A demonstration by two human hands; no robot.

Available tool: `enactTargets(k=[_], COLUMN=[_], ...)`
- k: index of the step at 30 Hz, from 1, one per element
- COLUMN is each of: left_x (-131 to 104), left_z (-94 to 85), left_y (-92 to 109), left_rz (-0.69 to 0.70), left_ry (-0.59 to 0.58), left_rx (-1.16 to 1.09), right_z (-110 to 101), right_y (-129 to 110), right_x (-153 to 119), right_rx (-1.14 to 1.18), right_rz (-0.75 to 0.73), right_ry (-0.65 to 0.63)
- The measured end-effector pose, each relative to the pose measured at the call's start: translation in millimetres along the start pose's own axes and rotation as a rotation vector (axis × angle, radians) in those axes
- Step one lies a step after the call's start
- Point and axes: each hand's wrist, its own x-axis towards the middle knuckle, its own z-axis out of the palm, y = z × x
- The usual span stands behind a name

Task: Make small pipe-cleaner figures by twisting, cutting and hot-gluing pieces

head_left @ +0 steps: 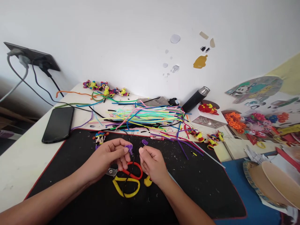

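My left hand [112,153] pinches a small coiled purple pipe-cleaner piece [128,149] between thumb and fingers. Close by on the right, my right hand [152,162] has its thumb and fingertips pressed together; whatever sits between them is too small to make out. Just beyond those fingertips is another purple coil [144,142]. Beneath both hands lie scissors [127,196] with one red and one yellow handle loop. A thin black strand runs down across the handles. Next to my right hand there is a yellow piece [147,181]. A pipe-cleaner figure [100,138] rests behind my left hand.
Loose colourful pipe cleaners [145,115] are heaped behind the black mat [199,193]. A phone [58,125] lies at left. A black flask [195,99] leans near a white box [208,120]. Several finished figures [105,89] lie along the wall; bowls [278,184] stand at right.
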Motion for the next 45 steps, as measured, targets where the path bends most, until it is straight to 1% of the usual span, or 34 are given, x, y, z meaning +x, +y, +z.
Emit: enactTargets(k=[5,10,23,28,34,37,40,43,45], left_x=[2.2,2.9,-1.8,-0.8,-2.5,-2.6,-2.3,-2.2,-2.1], left_z=[-2.0,-2.9,-9.5,-10.1,-9.7,-8.3,-7.3,-7.9,-8.8], left_y=[-1.3,-0.1,-0.7,-1.4,-1.9,-0.2,1.1,0.7,-0.2], left_rz=[-0.008,-0.004,0.011,0.003,-0.004,-0.012,-0.015,0.004,0.027], left_ry=[-0.009,-0.016,-0.006,0.007,0.005,0.002,-0.005,0.0,0.01], left_rx=[0.013,0.018,0.012,-0.002,-0.017,-0.019,-0.01,0.011,0.031], right_z=[-3.8,-5.5,-6.1,-2.6,0.0,-0.2,-0.5,-0.8,-0.7], right_y=[1.7,1.3,-4.8,-9.1,-2.8,1.0,4.2,6.2,6.2], right_x=[0.8,3.2,2.4,3.7,8.2,10.3,12.3,13.6,13.4], right_rx=[-0.08,-0.095,-0.101,-0.112,-0.138,-0.161,-0.183,-0.141,-0.108], right_rz=[0.02,0.048,0.05,0.029,0.054,0.041,0.034,0.042,0.035], right_ry=[-0.049,-0.09,-0.095,-0.07,-0.034,-0.024,-0.061,-0.108,-0.107])
